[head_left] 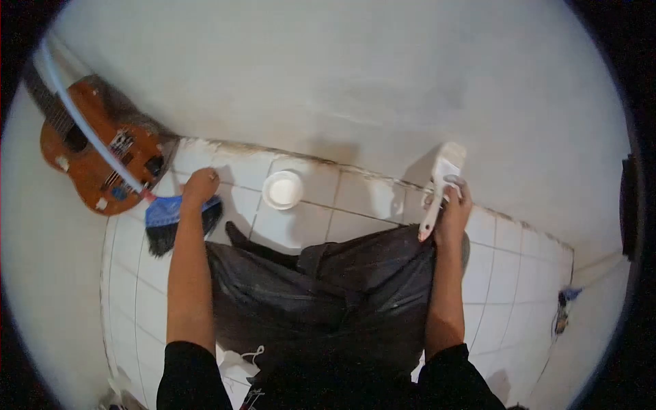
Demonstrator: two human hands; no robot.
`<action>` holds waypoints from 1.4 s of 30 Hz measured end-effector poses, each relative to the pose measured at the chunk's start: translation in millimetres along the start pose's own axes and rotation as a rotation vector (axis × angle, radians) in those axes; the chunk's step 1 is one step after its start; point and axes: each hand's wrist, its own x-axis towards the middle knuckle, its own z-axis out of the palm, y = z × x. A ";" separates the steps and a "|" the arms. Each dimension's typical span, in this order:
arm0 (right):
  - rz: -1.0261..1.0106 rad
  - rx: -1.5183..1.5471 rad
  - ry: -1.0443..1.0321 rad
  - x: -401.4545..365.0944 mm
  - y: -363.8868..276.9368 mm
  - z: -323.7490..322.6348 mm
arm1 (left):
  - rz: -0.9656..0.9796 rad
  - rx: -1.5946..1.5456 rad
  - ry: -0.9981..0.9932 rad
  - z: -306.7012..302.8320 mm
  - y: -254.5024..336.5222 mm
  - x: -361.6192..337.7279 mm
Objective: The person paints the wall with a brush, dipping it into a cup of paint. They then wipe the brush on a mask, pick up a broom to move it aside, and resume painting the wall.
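Note:
My right hand (452,208) grips a wide paintbrush (441,178) by its pale handle. Its white-coated bristles point up toward the wall, and the handle end hangs over my right knee. My left hand (201,186) is curled closed above the floor, overlapping the blue broom (164,213) with dark bristles; nothing shows sticking out of the fingers. On the tiles between my hands stands a small white tub (282,190) with white contents, touched by neither hand.
A pale wall (383,75) rises in front, meeting the white tiled floor (355,198) along a stained edge. An orange-brown guitar (102,164) leans in the left corner behind the broom's handle (89,130). Small blue and dark items (564,304) lie by the right wall.

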 end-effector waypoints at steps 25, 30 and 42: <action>-0.089 -0.415 -0.546 -27.5 46.8 14.1 | -0.296 0.329 -0.094 -20.8 46.1 -31.5; -0.111 -0.451 -0.540 -20.0 58.8 4.8 | -0.288 0.321 -0.046 -7.7 39.3 -31.0; 0.005 -0.393 -0.553 -24.7 48.0 9.8 | -0.347 0.127 -0.112 -8.5 29.8 -21.8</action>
